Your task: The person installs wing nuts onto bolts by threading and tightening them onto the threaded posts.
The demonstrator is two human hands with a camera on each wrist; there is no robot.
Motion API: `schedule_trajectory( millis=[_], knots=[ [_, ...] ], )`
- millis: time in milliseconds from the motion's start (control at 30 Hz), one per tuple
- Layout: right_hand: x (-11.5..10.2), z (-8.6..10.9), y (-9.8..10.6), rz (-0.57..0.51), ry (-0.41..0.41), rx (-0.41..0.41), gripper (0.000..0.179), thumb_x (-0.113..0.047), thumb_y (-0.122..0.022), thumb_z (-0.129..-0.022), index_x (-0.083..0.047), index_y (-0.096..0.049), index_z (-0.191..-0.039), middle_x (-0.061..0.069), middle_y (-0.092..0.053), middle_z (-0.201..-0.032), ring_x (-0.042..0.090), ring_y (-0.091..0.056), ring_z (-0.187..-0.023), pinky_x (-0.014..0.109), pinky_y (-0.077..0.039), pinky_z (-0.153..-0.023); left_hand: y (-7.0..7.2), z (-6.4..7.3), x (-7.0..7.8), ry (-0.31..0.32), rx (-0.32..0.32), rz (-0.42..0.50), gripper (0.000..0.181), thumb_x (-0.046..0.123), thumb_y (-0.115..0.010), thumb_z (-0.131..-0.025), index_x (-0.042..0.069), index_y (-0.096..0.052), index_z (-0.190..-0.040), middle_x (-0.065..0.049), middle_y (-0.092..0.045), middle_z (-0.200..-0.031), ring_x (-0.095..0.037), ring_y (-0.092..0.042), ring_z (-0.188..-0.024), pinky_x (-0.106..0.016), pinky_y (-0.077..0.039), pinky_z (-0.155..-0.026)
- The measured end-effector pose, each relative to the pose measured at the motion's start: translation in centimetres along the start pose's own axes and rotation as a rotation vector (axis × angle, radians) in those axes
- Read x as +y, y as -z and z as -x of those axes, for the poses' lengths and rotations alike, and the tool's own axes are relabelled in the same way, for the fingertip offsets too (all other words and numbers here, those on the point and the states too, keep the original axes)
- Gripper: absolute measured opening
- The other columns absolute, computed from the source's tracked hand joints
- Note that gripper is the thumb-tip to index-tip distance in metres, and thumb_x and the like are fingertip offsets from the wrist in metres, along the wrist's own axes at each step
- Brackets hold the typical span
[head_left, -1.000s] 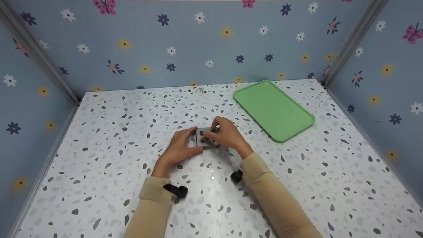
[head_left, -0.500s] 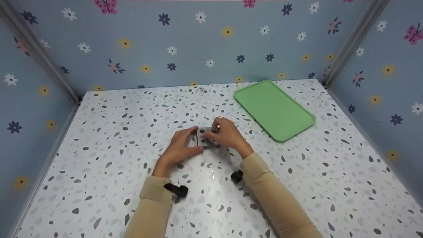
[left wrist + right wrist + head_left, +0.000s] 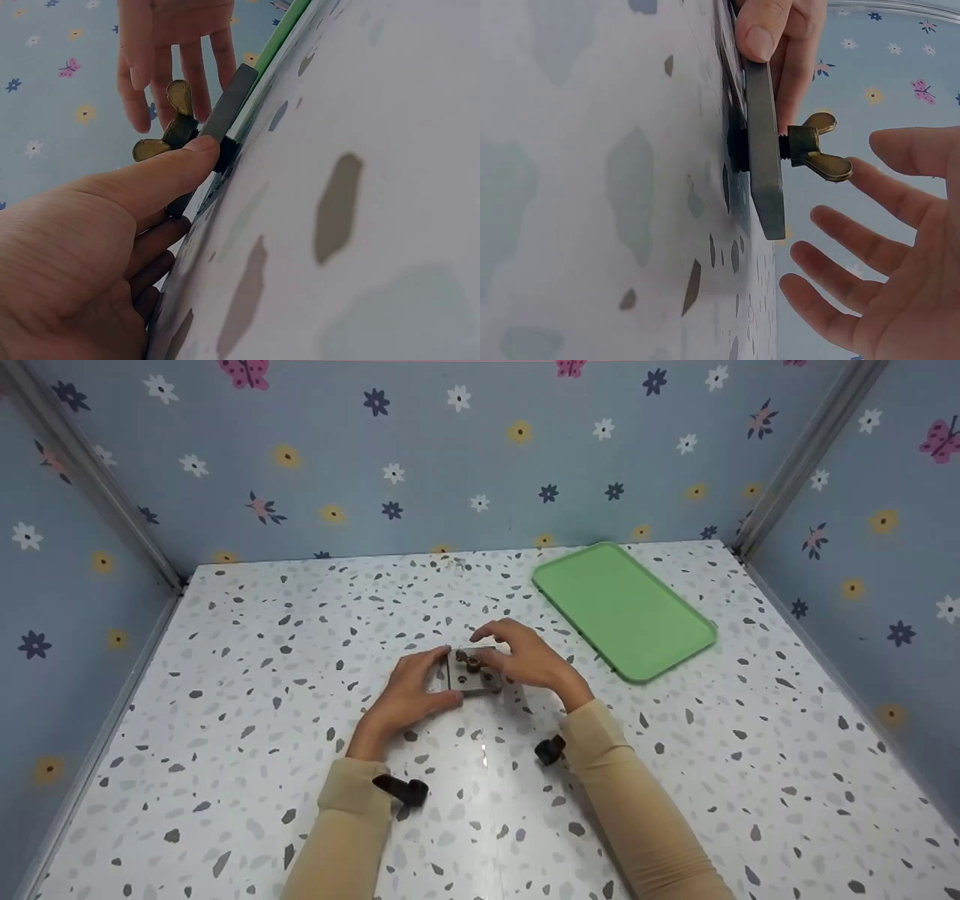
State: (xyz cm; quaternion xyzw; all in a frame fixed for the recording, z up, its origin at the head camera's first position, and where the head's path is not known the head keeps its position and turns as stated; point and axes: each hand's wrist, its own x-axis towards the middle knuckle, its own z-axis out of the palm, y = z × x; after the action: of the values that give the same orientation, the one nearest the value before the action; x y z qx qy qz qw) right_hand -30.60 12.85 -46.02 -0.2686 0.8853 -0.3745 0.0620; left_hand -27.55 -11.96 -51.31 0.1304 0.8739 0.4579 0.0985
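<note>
A small grey metal plate (image 3: 475,685) with several holes lies low over the speckled table in the head view. A brass wing nut (image 3: 804,146) sits on a dark threaded bolt standing out of the plate's upper face, with a black part below the plate. My left hand (image 3: 407,694) grips the plate by its edges, thumb on the near side and fingers on the far side. My right hand (image 3: 529,660) is beside the wing nut, fingers spread and loosely bent. In the right wrist view one fingertip (image 3: 864,171) is right at the nut's lower wing.
A green tray (image 3: 626,611) lies at the back right of the table (image 3: 300,622). Flowered blue panels (image 3: 480,457) wall in the back and both sides. A black wrist camera (image 3: 409,793) sticks out from each sleeve.
My right hand's fingers have come off the wing nut, spread apart and moved slightly right, so the nut shows more. The left hand keeps its grip on the plate.
</note>
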Motion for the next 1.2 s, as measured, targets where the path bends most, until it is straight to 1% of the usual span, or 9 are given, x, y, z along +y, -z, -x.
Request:
schedule_trajectory(
  millis=[133, 233, 367, 567, 800, 1033, 1200],
  knots=[
    [0.19, 0.02, 0.18, 0.001, 0.027, -0.031, 0.046, -0.004, -0.052, -0.101, -0.015, -0.065, -0.143, 0.010, -0.058, -0.149, 0.036, -0.052, -0.141, 0.051, -0.042, -0.119, -0.02, -0.04, -0.14, -0.008, 0.002, -0.008, 0.094, 0.037, -0.086, -0.088, 0.019, -0.037, -0.166, -0.011, -0.035, -0.170, -0.032, -0.025, -0.157, -0.055, -0.019, -0.131],
    [0.32, -0.06, 0.14, 0.013, 0.058, -0.038, 0.052, 0.006, -0.051, -0.099, -0.015, -0.065, -0.145, 0.011, -0.058, -0.150, 0.031, -0.051, -0.142, 0.050, -0.041, -0.121, -0.04, -0.04, -0.23, -0.005, 0.005, -0.005, 0.095, 0.037, -0.086, -0.088, 0.019, -0.037, -0.166, -0.011, -0.035, -0.170, -0.032, -0.025, -0.158, -0.055, -0.019, -0.131],
    [0.42, -0.17, 0.01, 0.019, 0.084, -0.037, 0.056, 0.014, -0.051, -0.098, -0.014, -0.066, -0.145, 0.011, -0.059, -0.149, 0.028, -0.051, -0.142, 0.048, -0.040, -0.122, -0.09, -0.09, -0.27, -0.005, 0.007, 0.006, 0.095, 0.036, -0.087, -0.087, 0.020, -0.037, -0.166, -0.011, -0.036, -0.170, -0.032, -0.026, -0.158, -0.056, -0.018, -0.131],
    [0.35, -0.24, -0.28, 0.029, 0.117, -0.051, 0.060, 0.017, -0.048, -0.097, -0.015, -0.066, -0.144, 0.012, -0.060, -0.146, 0.030, -0.053, -0.140, 0.048, -0.042, -0.120, -0.13, -0.16, -0.28, -0.009, 0.007, -0.004, 0.095, 0.038, -0.087, -0.087, 0.020, -0.037, -0.166, -0.010, -0.036, -0.170, -0.031, -0.025, -0.158, -0.054, -0.018, -0.131],
    [0.32, -0.26, -0.57, 0.010, 0.118, -0.075, 0.065, 0.021, -0.044, -0.092, -0.013, -0.067, -0.143, 0.014, -0.060, -0.145, 0.031, -0.055, -0.136, 0.047, -0.046, -0.117, -0.06, -0.15, -0.18, -0.004, 0.003, -0.003, 0.095, 0.039, -0.086, -0.088, 0.020, -0.036, -0.167, -0.010, -0.036, -0.169, -0.032, -0.027, -0.157, -0.057, -0.021, -0.130],
    [0.58, -0.26, -0.74, 0.030, 0.112, -0.092, 0.062, 0.019, -0.045, -0.097, -0.014, -0.066, -0.145, 0.015, -0.058, -0.147, 0.032, -0.055, -0.136, 0.047, -0.046, -0.118, 0.04, 0.06, 0.04, 0.012, -0.005, -0.010, 0.094, 0.040, -0.085, -0.089, 0.022, -0.036, -0.167, -0.009, -0.033, -0.171, -0.030, -0.023, -0.159, -0.054, -0.019, -0.131],
    [0.58, -0.32, -0.78, 0.022, 0.100, -0.096, 0.062, 0.019, -0.045, -0.096, -0.014, -0.065, -0.145, 0.014, -0.058, -0.148, 0.031, -0.054, -0.138, 0.047, -0.044, -0.120, 0.07, 0.13, 0.07, 0.014, -0.003, -0.010, 0.093, 0.040, -0.085, -0.089, 0.022, -0.036, -0.167, -0.009, -0.033, -0.171, -0.031, -0.024, -0.159, -0.054, -0.019, -0.131]
  ],
)
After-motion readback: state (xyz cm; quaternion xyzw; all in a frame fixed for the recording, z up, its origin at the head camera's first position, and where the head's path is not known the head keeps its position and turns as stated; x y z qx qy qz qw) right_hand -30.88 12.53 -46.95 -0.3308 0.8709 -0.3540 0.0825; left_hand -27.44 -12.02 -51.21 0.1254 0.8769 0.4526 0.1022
